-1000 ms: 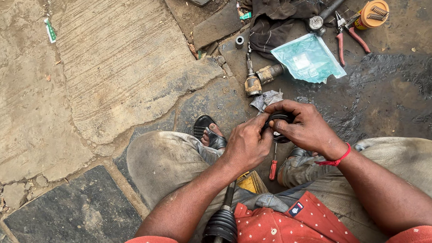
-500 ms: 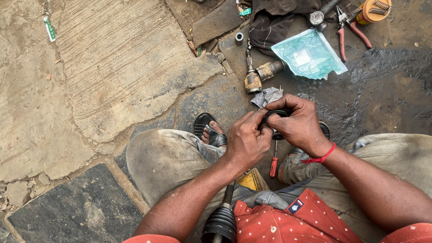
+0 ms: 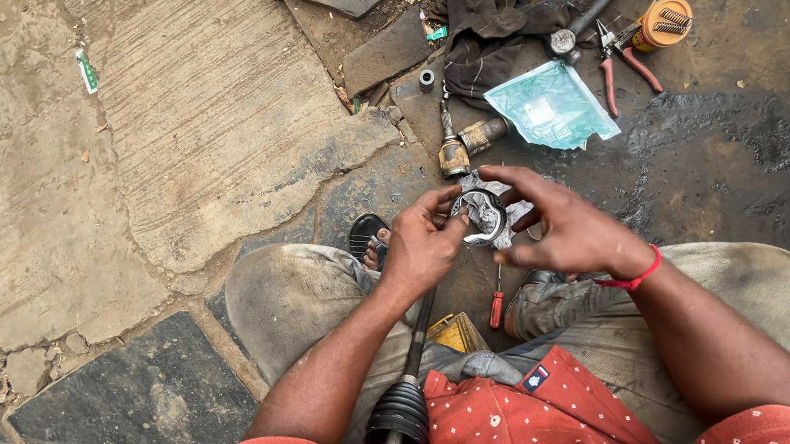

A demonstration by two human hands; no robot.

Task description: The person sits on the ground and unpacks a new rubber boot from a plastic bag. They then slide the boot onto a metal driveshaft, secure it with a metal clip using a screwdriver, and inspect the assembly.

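My left hand (image 3: pixel 423 243) grips the rim of a round metal joint housing (image 3: pixel 481 216) packed with grey grease, at the upper end of a drive shaft (image 3: pixel 419 333). A black ribbed rubber boot (image 3: pixel 398 420) sits lower on the shaft, near my lap. My right hand (image 3: pixel 564 224) hovers at the housing's right side with its fingers spread, the fingertips at or near the rim; whether they touch it I cannot tell. A crumpled grey rag (image 3: pixel 513 214) shows behind the housing.
On the oily ground ahead lie a teal plastic bag (image 3: pixel 551 107), red-handled pliers (image 3: pixel 619 57), an orange tub of springs (image 3: pixel 662 22), a hammer (image 3: pixel 583 21), a dark cloth (image 3: pixel 493 28), a metal joint part (image 3: pixel 463 146) and a red screwdriver (image 3: pixel 497 302). Cracked concrete slabs lie left.
My right hand has come off the housing and opened, exposing its greasy inside. The left hand keeps its grip on the rim.
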